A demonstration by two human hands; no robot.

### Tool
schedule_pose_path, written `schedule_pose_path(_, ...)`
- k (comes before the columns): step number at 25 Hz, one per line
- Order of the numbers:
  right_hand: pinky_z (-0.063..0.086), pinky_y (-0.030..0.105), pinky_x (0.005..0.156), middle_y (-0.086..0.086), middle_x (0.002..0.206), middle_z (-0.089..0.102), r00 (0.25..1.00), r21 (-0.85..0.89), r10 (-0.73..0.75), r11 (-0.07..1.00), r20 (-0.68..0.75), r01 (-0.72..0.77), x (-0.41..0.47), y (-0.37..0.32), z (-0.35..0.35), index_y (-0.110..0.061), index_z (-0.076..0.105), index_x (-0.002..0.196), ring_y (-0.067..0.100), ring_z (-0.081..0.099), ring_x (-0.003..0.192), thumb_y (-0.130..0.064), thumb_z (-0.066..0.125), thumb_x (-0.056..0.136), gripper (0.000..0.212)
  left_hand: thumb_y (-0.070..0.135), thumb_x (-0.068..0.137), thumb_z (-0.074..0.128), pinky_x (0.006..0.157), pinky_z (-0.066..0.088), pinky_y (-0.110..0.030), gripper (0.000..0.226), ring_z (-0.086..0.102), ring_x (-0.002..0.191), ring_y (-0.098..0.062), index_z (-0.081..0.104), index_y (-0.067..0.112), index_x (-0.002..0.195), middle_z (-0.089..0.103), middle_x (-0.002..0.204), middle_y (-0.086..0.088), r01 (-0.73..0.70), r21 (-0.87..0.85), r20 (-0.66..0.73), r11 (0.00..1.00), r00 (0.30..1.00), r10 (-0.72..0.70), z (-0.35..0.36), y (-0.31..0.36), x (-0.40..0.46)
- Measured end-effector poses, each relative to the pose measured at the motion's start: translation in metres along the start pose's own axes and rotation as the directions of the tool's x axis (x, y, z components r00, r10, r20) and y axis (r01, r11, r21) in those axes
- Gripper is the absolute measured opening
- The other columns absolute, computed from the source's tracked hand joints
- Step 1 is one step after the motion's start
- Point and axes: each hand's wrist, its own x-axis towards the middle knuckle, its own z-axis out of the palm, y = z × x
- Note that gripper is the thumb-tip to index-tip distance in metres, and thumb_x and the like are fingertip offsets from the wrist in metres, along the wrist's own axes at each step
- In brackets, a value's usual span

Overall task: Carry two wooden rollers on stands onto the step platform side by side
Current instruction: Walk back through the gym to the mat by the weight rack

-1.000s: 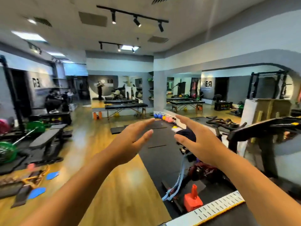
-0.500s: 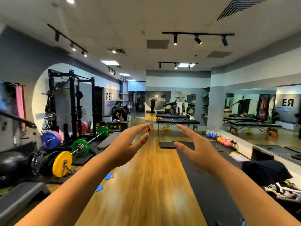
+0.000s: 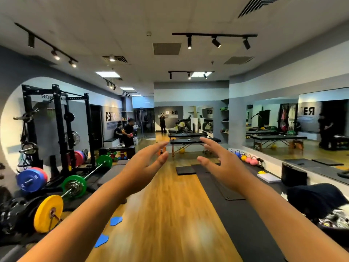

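Wooden rollers on stands and the step platform cannot be made out anywhere in this view. Both bare hands are raised in the middle of the frame, apart from each other, palms turned inward. The left hand [image 3: 143,165] has straight, relaxed fingers and holds nothing; the right hand [image 3: 222,165] is the same, empty. Below them runs the light wooden floor [image 3: 170,214]. A black squat rack [image 3: 56,129] stands at the left, with a yellow weight plate [image 3: 48,213] at the lower left.
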Motion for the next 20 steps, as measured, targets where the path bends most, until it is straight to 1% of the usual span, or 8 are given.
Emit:
schedule_pose_path(4, 0.04, 0.041, 0.113, -0.015, 0.155, 0.051, 0.996, 0.036, -0.027, 0.999, -0.088, 0.03, 0.039, 0.031, 0.001, -0.059, 0.033, 0.153, 0.011, 0.043, 0.144, -0.07, 0.054, 0.091, 0.067, 0.056, 0.103, 0.041, 0.099, 0.038, -0.018, 0.058, 0.047, 0.135, -0.003, 0.036, 0.037, 0.158, 0.052, 0.151, 0.012, -0.026, -0.059, -0.012, 0.998, 1.0, 0.025, 0.036, -0.03, 0.043)
schedule_pose_path(6, 0.042, 0.044, 0.113, -0.013, 0.154, 0.053, 0.993, 0.039, -0.035, 0.998, -0.11, 0.04, 0.062, 0.054, 0.003, -0.056, 0.035, 0.154, 0.011, 0.045, 0.144, -0.066, 0.056, 0.095, 0.064, 0.057, 0.102, 0.039, 0.096, 0.037, -0.015, 0.06, 0.048, 0.132, -0.002, 0.037, 0.037, 0.158, 0.053, 0.149, 0.012, -0.036, -0.081, -0.027, 0.996, 0.999, 0.034, 0.05, -0.048, 0.067)
schedule_pose_path(8, 0.043, 0.047, 0.114, -0.008, 0.154, 0.053, 0.995, 0.024, -0.034, 0.999, -0.093, 0.036, 0.095, 0.087, 0.008, -0.049, 0.036, 0.157, 0.013, 0.046, 0.144, -0.054, 0.058, 0.1, 0.062, 0.059, 0.1, 0.037, 0.102, 0.04, -0.023, 0.062, 0.048, 0.133, -0.003, 0.038, 0.036, 0.158, 0.052, 0.151, 0.013, -0.03, -0.104, -0.053, 0.994, 0.998, 0.024, 0.061, -0.072, 0.098)
schedule_pose_path(10, 0.042, 0.047, 0.115, -0.008, 0.154, 0.053, 0.997, 0.002, -0.041, 0.999, -0.067, 0.042, 0.133, 0.121, 0.011, -0.046, 0.035, 0.158, 0.014, 0.046, 0.144, -0.051, 0.058, 0.1, 0.063, 0.058, 0.103, 0.037, 0.105, 0.04, -0.03, 0.058, 0.048, 0.132, -0.003, 0.038, 0.038, 0.157, 0.051, 0.15, 0.015, 0.002, -0.12, -0.074, 0.993, 0.997, -0.011, 0.071, -0.095, 0.131)
schedule_pose_path(12, 0.041, 0.046, 0.115, -0.013, 0.154, 0.05, 0.997, -0.004, -0.061, 0.998, -0.05, 0.061, 0.175, 0.153, 0.011, -0.049, 0.034, 0.158, 0.012, 0.045, 0.144, -0.056, 0.057, 0.098, 0.064, 0.055, 0.105, 0.038, 0.105, 0.04, -0.031, 0.054, 0.048, 0.132, -0.002, 0.037, 0.04, 0.157, 0.051, 0.15, 0.016, 0.017, -0.095, -0.086, 0.995, 0.996, -0.025, 0.083, -0.116, 0.169)
schedule_pose_path(15, 0.038, 0.039, 0.115, -0.024, 0.153, 0.042, 0.995, -0.014, -0.095, 0.995, -0.009, 0.095, 0.231, 0.199, 0.019, -0.052, 0.031, 0.158, 0.001, 0.038, 0.142, -0.068, 0.051, 0.091, 0.072, 0.052, 0.107, 0.04, 0.112, 0.041, -0.035, 0.053, 0.048, 0.137, -0.004, 0.038, 0.037, 0.158, 0.052, 0.153, 0.012, 0.029, -0.056, -0.105, 0.998, 0.994, -0.035, 0.104, -0.144, 0.22)
schedule_pose_path(18, 0.035, 0.036, 0.115, -0.025, 0.157, 0.038, 0.994, 0.005, -0.102, 0.995, 0.026, 0.102, 0.281, 0.248, 0.036, -0.055, 0.029, 0.157, -0.001, 0.034, 0.143, -0.073, 0.049, 0.088, 0.074, 0.054, 0.105, 0.04, 0.116, 0.04, -0.04, 0.055, 0.047, 0.14, -0.005, 0.04, 0.036, 0.157, 0.052, 0.154, 0.011, 0.073, -0.06, -0.09, 0.996, 0.993, -0.078, 0.138, -0.18, 0.267)
schedule_pose_path(20, 0.034, 0.034, 0.115, -0.029, 0.156, 0.035, 0.993, 0.02, -0.103, 0.995, 0.051, 0.102, 0.309, 0.279, 0.051, -0.059, 0.027, 0.155, -0.002, 0.033, 0.143, -0.074, 0.049, 0.088, 0.072, 0.054, 0.106, 0.041, 0.116, 0.04, -0.041, 0.054, 0.046, 0.14, -0.004, 0.04, 0.038, 0.157, 0.051, 0.153, 0.013, 0.1, -0.063, -0.073, 0.993, 0.992, -0.104, 0.162, -0.205, 0.295)
